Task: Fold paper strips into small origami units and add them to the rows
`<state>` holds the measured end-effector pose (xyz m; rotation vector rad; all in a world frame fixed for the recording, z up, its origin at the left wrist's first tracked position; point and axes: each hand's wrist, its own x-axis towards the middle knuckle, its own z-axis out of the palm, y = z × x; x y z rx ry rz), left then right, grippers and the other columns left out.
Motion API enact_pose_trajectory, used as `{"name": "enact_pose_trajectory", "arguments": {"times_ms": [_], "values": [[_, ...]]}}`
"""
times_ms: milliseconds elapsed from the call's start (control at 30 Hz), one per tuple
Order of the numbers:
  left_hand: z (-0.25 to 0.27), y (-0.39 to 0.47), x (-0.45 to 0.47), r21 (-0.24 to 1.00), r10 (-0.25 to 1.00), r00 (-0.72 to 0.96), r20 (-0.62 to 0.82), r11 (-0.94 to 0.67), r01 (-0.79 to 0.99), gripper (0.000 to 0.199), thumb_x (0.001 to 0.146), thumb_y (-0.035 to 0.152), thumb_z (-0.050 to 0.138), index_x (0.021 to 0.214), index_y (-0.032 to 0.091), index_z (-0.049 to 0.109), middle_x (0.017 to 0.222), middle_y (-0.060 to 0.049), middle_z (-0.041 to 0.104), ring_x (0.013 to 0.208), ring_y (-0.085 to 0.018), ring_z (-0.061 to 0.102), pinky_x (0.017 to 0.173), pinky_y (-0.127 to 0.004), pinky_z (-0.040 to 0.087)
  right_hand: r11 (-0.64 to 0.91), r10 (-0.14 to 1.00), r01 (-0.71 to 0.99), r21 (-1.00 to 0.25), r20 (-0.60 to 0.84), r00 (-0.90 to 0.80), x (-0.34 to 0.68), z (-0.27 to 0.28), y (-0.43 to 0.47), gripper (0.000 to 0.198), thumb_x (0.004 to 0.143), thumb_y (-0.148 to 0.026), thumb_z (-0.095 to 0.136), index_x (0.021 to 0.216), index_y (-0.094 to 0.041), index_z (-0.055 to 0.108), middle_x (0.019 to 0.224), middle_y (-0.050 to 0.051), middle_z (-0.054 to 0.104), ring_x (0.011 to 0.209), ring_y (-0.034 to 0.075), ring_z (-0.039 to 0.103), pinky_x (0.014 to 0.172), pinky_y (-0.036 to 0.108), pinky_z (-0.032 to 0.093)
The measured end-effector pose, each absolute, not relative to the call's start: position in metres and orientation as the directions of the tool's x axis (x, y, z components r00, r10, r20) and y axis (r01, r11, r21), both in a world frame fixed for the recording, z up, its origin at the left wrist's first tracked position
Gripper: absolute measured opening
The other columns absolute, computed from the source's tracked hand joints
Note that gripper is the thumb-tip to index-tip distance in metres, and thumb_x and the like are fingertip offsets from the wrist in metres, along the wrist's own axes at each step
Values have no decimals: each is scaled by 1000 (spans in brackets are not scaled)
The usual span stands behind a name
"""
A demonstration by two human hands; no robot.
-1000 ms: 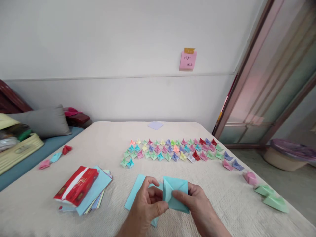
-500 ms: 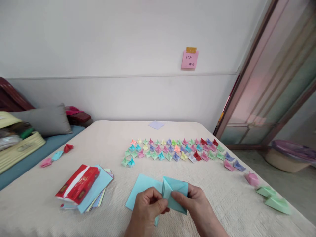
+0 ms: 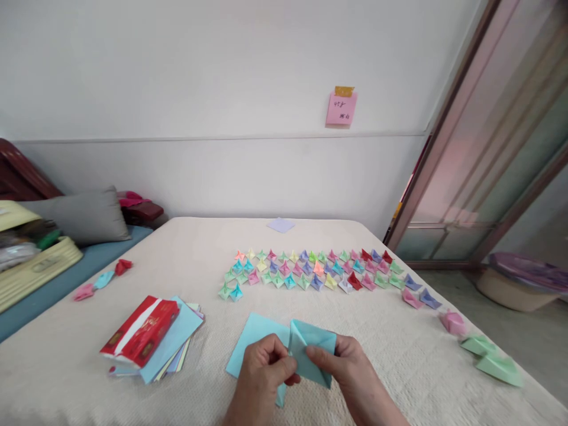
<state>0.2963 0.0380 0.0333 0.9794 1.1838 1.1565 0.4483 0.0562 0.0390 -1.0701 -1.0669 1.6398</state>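
Observation:
A partly folded sheet of light-blue origami paper is held up between my two hands. My right hand grips its right side, the thumb lying across the front and the fingers behind. At its lower left edge my left hand pinches the paper between thumb and curled fingers. Below and behind the left hand, a flat light-blue sheet lies on the table cover, partly hidden by that hand.
Several rows of small folded paper boats stand beyond my hands. A red tissue pack rests on stacked coloured paper at left. Larger folded pieces line the right edge. A lilac sheet lies near the wall.
The folded blue paper has shifted slightly left and down with both hands and tilted a little. Everything else stays where it was.

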Motion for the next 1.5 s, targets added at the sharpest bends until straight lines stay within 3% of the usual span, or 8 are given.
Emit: {"name": "enact_pose_trajectory", "arguments": {"times_ms": [200, 400, 500, 667, 967, 1100, 1267, 1500], "values": [[30, 41, 299, 980, 989, -7, -148, 146, -138, 19, 64, 18, 64, 56, 19, 47, 43, 6, 51, 45, -14, 57, 48, -23, 38, -216, 969, -216, -952, -181, -168, 445, 35, 54, 25, 64, -31, 74, 57, -16, 55, 51, -6, 43, 51, 10, 36, 50, 24, 29], [25, 46, 295, 942, 987, 115, -114, 144, -303, 38, 64, 22, 75, 94, 19, 52, 56, 8, 53, 52, -12, 51, 55, -24, 40, -195, 974, -165, -967, -170, -152, 444, 30, 55, 30, 62, -33, 75, 55, -17, 51, 52, -7, 37, 51, 10, 34, 50, 24, 28], [28, 46, 297, 936, 987, 147, -68, 114, -332, 31, 65, 27, 78, 85, 15, 57, 68, 2, 57, 64, -13, 50, 60, -23, 38, -199, 971, -136, -970, -176, -163, 441, 32, 53, 35, 60, -35, 77, 52, -17, 49, 51, -7, 35, 51, 9, 31, 49, 23, 26], [36, 42, 303, 925, 990, 68, -125, 141, -353, 25, 65, 26, 75, 64, 16, 53, 59, 4, 45, 57, -11, 37, 55, -22, 30, -253, 951, -186, -949, -209, -228, 434, 24, 50, 35, 58, -42, 79, 57, -15, 58, 52, -4, 45, 51, 11, 39, 51, 24, 32], [41, 42, 290, 996, 996, 21, -82, 82, -17, 48, 79, 47, 61, 50, 21, 33, 52, 7, 23, 51, -10, 22, 47, -25, 18, -438, 854, -278, -855, -299, -426, 432, 29, 46, 17, 54, -28, 76, 60, -13, 71, 54, 2, 60, 51, 14, 49, 54, 26, 40], [45, 42, 287, 991, 989, 69, -128, 131, -39, 49, 82, 54, 55, 52, 21, 34, 52, 6, 26, 51, -11, 24, 47, -25, 20, -418, 864, -276, -866, -285, -415, 434, 38, 45, 14, 54, -27, 74, 57, -14, 70, 52, 2, 61, 54, 16, 52, 55, 26, 40], [48, 39, 286, 966, 930, 313, -192, 236, -108, 28, 73, 39, 70, 67, 14, 59, 60, 2, 45, 56, -11, 37, 52, -22, 29, -336, 912, -216, -917, -259, -317, 439, 45, 47, 17, 60, -28, 74, 58, -13, 66, 52, -2, 55, 50, 11, 43, 51, 24, 34], [54, 38, 292, 930, 952, 278, -130, 214, -298, 20, 76, 31, 67, 71, 12, 71, 57, -2, 59, 55, -18, 54, 62, -30, 44, -238, 915, -71, -969, -199, -351, 445, 43, 53, 29, 69, -36, 69, 52, -14, 60, 46, -4, 48, 44, 9, 38, 45, 23, 28]]}}
